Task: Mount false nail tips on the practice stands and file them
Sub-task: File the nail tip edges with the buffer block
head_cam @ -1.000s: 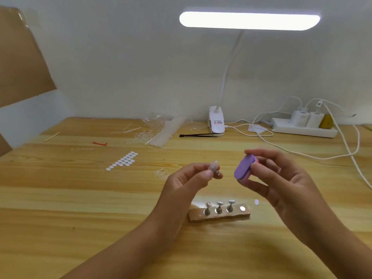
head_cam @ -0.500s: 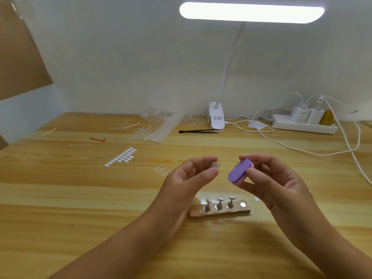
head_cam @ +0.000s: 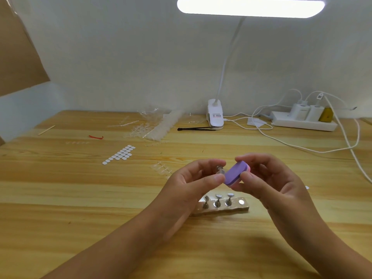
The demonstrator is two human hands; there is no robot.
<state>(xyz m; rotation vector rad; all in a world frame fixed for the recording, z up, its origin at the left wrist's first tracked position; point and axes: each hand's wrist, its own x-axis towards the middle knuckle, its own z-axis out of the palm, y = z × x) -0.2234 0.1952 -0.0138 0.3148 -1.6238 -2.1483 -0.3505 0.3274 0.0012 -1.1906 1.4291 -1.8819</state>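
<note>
Within the last second the two hands were brought together above the counter: the purple file block, which had been held clear of the work, was now laid against the nail tip, with no gap to be seen between them. From this it could be judged that mounting was finished for this tip and that filing was at its start. The left hand was curled, and a small practice stand carrying the tip was pinched between its thumb and forefinger. The right hand was likewise curled, the file block being gripped between thumb and fingertips and tilted towards the tip. Just below the hands a wooden base lay on the counter; three further stands were seated in it, and one round socket at its right end was left unfilled. Whether those three carried tips could not be told.
</note>
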